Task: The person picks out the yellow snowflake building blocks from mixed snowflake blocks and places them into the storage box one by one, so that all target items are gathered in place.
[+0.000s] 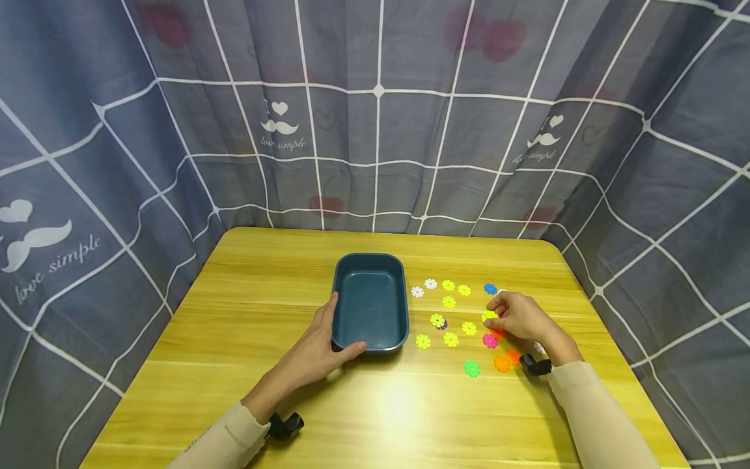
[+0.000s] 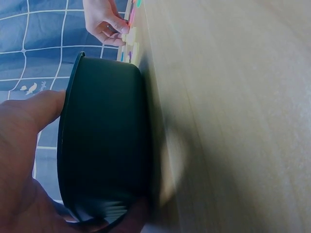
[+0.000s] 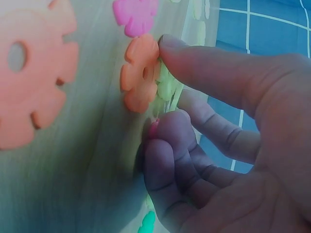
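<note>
My left hand [image 1: 319, 342] grips the near left corner of a dark teal plastic bin [image 1: 369, 306], thumb over the near rim and fingers along the left side. In the left wrist view the bin [image 2: 104, 136] stands on the table. My right hand [image 1: 524, 319] is low over the scattered flower-shaped discs, pinching a yellow flower-shaped disc [image 1: 489, 315] between thumb and fingers. In the right wrist view an orange disc [image 3: 141, 73] lies beside the thumb tip. Part of a pink disc [image 3: 154, 128] shows by the curled fingers, which hide the rest.
Several yellow discs [image 1: 450, 339] lie right of the bin, with white discs [image 1: 430, 284] and a blue disc [image 1: 490, 288] behind. A green disc [image 1: 471, 369] and orange discs [image 1: 502, 363] are nearer the front. Grid-patterned curtains [image 1: 351, 130] enclose the wooden table [image 1: 246, 312].
</note>
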`<move>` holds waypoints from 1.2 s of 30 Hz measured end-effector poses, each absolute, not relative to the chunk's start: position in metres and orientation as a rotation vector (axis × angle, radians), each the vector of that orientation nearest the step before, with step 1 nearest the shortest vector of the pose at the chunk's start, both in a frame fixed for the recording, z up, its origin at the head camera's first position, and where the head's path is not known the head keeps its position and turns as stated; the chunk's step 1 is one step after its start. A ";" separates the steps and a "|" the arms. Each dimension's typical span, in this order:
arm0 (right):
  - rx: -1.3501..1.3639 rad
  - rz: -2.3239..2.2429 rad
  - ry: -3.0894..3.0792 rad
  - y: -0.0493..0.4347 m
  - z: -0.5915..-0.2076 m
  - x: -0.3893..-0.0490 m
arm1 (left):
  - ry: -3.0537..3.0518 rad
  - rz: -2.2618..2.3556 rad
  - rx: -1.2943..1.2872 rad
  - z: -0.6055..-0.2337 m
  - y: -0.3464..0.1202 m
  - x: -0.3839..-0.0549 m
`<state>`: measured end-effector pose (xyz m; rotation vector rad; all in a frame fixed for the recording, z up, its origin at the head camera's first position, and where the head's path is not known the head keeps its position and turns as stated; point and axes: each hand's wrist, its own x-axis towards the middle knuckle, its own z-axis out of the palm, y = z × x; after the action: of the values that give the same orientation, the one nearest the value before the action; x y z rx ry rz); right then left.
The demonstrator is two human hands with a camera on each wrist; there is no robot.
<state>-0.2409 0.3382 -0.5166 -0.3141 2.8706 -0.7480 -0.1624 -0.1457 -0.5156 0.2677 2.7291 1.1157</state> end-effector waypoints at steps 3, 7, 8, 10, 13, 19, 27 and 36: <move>-0.306 -0.744 2.873 0.339 -0.517 -0.241 | 2.729 1.116 0.267 -0.515 -0.145 -0.162; -0.303 -0.739 2.880 0.339 -0.516 -0.240 | 2.723 1.117 0.268 -0.515 -0.145 -0.162; -0.301 -0.738 2.883 0.339 -0.516 -0.240 | 2.722 1.117 0.267 -0.515 -0.145 -0.162; -0.291 -0.741 2.886 0.339 -0.515 -0.240 | 2.720 1.118 0.266 -0.515 -0.146 -0.162; -0.290 -0.745 2.893 0.338 -0.514 -0.239 | 2.719 1.118 0.263 -0.514 -0.146 -0.162; -0.286 -0.767 2.929 0.330 -0.510 -0.241 | 2.721 1.114 0.264 -0.514 -0.146 -0.162; -0.353 -0.828 2.953 0.311 -0.499 -0.248 | 2.717 1.118 0.267 -0.515 -0.147 -0.162; -0.442 -0.884 2.927 0.289 -0.488 -0.255 | 2.708 1.125 0.286 -0.517 -0.149 -0.164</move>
<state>-0.2549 0.2893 -0.4877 -0.4423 2.9273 -0.8843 -0.1642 -0.1488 -0.5165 0.2859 2.7083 1.1251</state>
